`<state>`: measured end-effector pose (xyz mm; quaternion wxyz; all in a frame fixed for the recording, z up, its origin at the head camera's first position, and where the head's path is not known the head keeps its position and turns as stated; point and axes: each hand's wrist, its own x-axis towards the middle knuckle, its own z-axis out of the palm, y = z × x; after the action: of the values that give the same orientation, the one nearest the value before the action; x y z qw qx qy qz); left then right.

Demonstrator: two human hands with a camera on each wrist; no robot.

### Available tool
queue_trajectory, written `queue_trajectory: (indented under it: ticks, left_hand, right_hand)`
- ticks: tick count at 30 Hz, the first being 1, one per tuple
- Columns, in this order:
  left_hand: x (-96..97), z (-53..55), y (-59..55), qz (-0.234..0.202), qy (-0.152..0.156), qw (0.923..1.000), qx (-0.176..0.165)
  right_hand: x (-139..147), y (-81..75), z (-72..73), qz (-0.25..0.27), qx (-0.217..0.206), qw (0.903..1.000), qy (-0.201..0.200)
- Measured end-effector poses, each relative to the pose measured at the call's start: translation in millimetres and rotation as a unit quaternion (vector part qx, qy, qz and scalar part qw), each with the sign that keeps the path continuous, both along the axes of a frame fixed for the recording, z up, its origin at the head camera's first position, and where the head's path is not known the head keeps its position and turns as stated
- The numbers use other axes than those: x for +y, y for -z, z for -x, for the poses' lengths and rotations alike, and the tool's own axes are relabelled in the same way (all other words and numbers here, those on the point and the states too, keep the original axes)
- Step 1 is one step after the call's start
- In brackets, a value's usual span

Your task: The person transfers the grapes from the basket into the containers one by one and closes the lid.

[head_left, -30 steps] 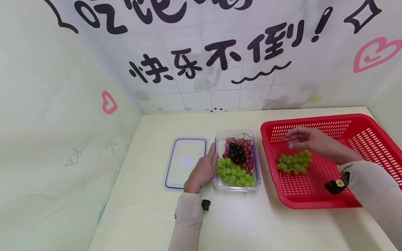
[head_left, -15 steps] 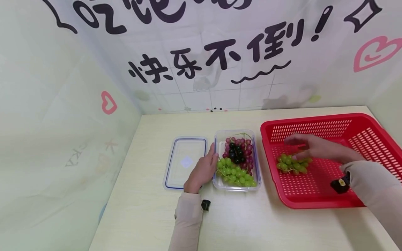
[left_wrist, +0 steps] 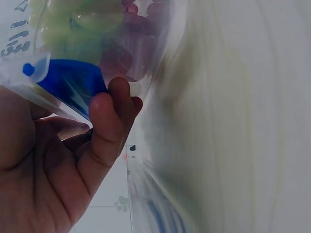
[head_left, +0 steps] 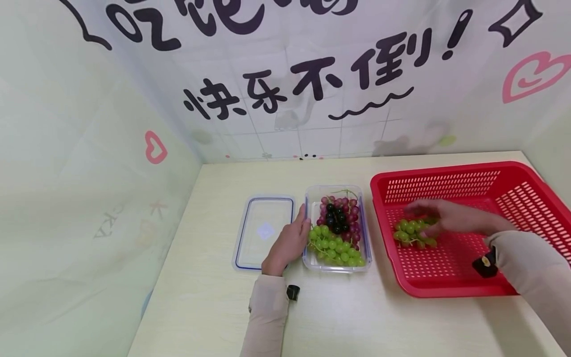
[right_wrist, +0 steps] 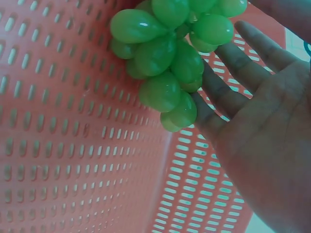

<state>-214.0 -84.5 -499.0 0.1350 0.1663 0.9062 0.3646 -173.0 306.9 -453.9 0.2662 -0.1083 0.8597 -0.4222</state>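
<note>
In the head view my left hand lies along the left wall of a clear plastic food container with a blue seal, fingertips at the side in the left wrist view. Inside it are green grapes, red grapes and black grapes. My right hand reaches down into a red basket, over a bunch of green grapes on the basket's floor. From the right wrist, its fingers spread out behind the bunch, with the thumb apart from them.
A clear lid with a blue seal lies on the pale wooden table, left of the container. Behind the table stands a printed wall cloth. The basket's raised rim runs between the container and the right hand.
My right hand has lowered onto the green grapes in the basket, its fingers now covering part of the bunch. The left hand stays at the container's side.
</note>
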Motion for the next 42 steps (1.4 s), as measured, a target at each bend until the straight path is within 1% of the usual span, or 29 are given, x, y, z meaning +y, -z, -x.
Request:
queue_trajectory:
  ticks: [7,13,19,25,29,36,42]
  left_hand:
    - [-0.1,1.2,2.6,0.002,0.004,0.9999,0.011]
    - [0.3,0.8,2.1,0.001,0.0,1.0,0.002]
    - [-0.2,0.5,1.0,0.001,0.001,1.0,0.004]
    - [-0.5,-0.3,-0.2,0.004,0.001,1.0,0.004]
    - [0.0,-0.3,-0.7,0.006,0.0,1.0,0.003]
    - [0.9,0.9,-0.1,0.008,0.001,1.0,0.003]
    - [1.2,2.5,2.3,0.01,-0.001,0.9999,0.002]
  right_hand:
    - [1,3.8,0.3,-0.022,0.005,0.9997,-0.003]
    - [0,9.5,2.9,-0.033,0.013,0.9993,-0.015]
    - [-4,12.3,3.6,-0.038,0.003,0.999,-0.022]
    - [-6,13.3,3.4,-0.046,0.004,0.9988,-0.012]
    - [-6,16.3,2.6,-0.049,0.016,0.9987,-0.01]
    - [-6,18.2,1.7,-0.038,0.036,0.9985,-0.017]
    - [-9,18.1,3.3,-0.066,0.051,0.9965,-0.008]
